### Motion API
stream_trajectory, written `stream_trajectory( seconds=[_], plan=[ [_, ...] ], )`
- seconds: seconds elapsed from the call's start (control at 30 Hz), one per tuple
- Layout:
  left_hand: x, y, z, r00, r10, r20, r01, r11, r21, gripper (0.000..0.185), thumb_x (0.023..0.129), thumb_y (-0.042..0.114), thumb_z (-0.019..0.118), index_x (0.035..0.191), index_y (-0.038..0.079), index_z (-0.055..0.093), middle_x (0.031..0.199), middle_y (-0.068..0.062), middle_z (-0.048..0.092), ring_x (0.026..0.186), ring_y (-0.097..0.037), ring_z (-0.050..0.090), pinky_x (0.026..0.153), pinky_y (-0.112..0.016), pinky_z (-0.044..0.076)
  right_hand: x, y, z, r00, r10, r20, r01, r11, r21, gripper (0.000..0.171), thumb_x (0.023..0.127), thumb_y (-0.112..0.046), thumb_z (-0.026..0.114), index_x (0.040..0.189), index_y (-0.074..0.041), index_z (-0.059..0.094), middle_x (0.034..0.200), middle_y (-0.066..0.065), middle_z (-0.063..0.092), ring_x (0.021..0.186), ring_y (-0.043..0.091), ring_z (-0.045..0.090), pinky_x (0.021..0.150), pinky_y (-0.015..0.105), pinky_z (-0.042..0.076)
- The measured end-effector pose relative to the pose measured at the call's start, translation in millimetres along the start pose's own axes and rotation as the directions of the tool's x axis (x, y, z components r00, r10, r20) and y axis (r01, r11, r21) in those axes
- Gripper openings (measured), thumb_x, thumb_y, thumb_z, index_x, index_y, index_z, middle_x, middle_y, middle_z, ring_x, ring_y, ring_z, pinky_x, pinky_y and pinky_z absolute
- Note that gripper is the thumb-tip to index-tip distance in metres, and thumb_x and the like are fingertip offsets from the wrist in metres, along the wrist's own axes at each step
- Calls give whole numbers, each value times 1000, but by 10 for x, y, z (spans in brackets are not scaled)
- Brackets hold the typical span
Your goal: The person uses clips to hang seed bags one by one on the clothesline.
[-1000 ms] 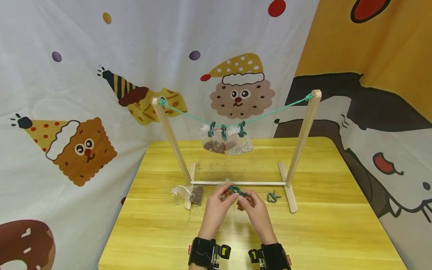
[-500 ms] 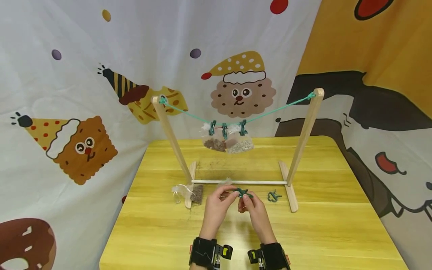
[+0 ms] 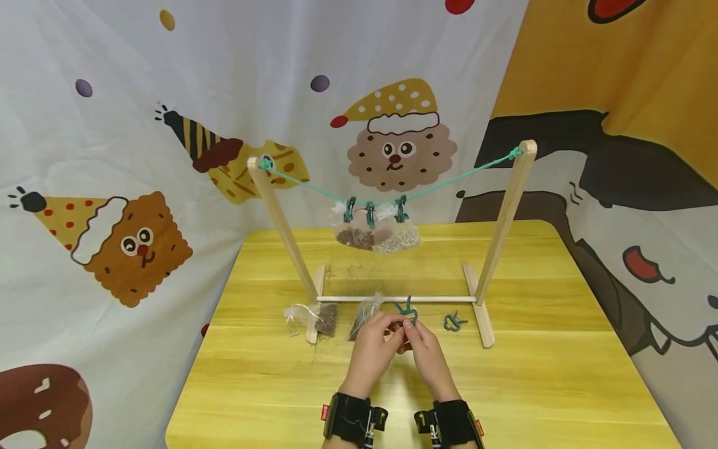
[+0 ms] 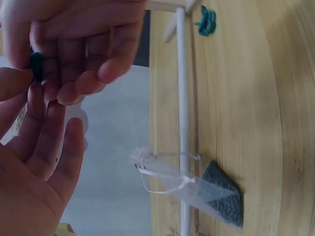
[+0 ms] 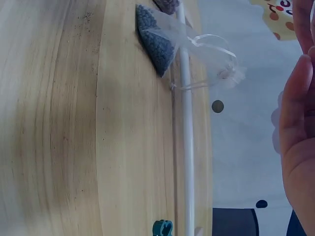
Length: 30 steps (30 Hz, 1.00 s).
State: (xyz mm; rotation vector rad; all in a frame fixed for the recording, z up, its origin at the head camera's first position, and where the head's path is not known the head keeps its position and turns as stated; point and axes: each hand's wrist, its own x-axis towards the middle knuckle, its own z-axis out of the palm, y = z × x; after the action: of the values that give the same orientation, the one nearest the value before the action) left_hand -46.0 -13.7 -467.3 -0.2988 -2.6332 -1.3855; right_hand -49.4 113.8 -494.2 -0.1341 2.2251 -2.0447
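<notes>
Left hand: the left hand is pinching the gathered neck of a small sheer pouch, fingers curled together round the cloth, the pouch's filled end hanging away from the hand toward the person's left

Right hand: the right hand is pinching a green clip between thumb and fingers, and is touching the left hand at the fingertips

Clip and pouch: the clip is sticking up just beyond the right fingertips, its long axis running upright and away from the person; the pouch neck is lying just to the left of it, so the two are meeting between the hands, though I cannot tell whether the clip is already biting on the cloth

Nearer hand: the right hand is carrying the clip, the left hand is nearer the pouch

Beyond the hands: the wooden rack is standing on the bench with its low rail just past the fingertips; a green cord is sagging between its posts, with three filled pouches clipped on above and beyond the hands

Either side: a second pouch is lying left of the left hand, a spare clip right of the right hand
</notes>
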Motion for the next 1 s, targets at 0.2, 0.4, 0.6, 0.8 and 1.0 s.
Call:
stream_trajectory(
  seconds=[0.2, 0.4, 0.6, 0.8, 1.0],
  plan=[
    [-14, -11, 21, 996, 49, -71, -39, 990, 137, 13, 83, 30, 63, 93, 22, 63, 88, 9, 51, 81, -6, 51, 71, -22, 45, -35, -200, 15, 999, -26, 19, 27, 999, -20, 39, 99, -24, 31, 96, -2, 63, 79, 4, 59, 68, 20, 57, 67, 40, 48],
    [-30, -14, 41, 996, 34, -84, -23, 990, 139, 18, 81, 39, 63, 90, 23, 60, 89, 10, 48, 79, -8, 51, 66, -21, 44, -16, -106, -1, 999, -13, 37, 11, 999, 34, 45, 99, -27, 28, 97, 0, 63, 89, 16, 61, 71, 15, 58, 67, 33, 49],
    [-52, 1, 55, 1000, -23, -19, 24, 997, 80, 21, 82, 43, 60, 89, 23, 57, 95, 11, 44, 86, -10, 51, 71, -23, 46, 20, 122, -37, 997, 68, 30, -74, 968, 238, 52, 96, -41, 31, 99, 3, 58, 92, 21, 56, 79, 21, 57, 71, 36, 49],
    [-57, 4, 62, 999, 39, -5, -39, 997, 66, 12, 82, 26, 65, 90, 25, 57, 95, 14, 48, 88, -5, 51, 73, -25, 46, 14, 105, -92, 991, 81, 104, -121, 877, 465, 36, 95, -32, 40, 104, 0, 55, 89, 9, 55, 75, 14, 55, 63, 30, 47],
    [-66, 4, 70, 993, 121, 8, -121, 991, 64, 10, 82, 29, 64, 92, 26, 61, 96, 16, 53, 88, -4, 50, 73, -23, 44, 21, 119, -122, 989, 64, 134, -126, 839, 530, 43, 96, -29, 41, 120, 5, 47, 90, 3, 55, 72, 9, 52, 59, 23, 43]
  ],
)
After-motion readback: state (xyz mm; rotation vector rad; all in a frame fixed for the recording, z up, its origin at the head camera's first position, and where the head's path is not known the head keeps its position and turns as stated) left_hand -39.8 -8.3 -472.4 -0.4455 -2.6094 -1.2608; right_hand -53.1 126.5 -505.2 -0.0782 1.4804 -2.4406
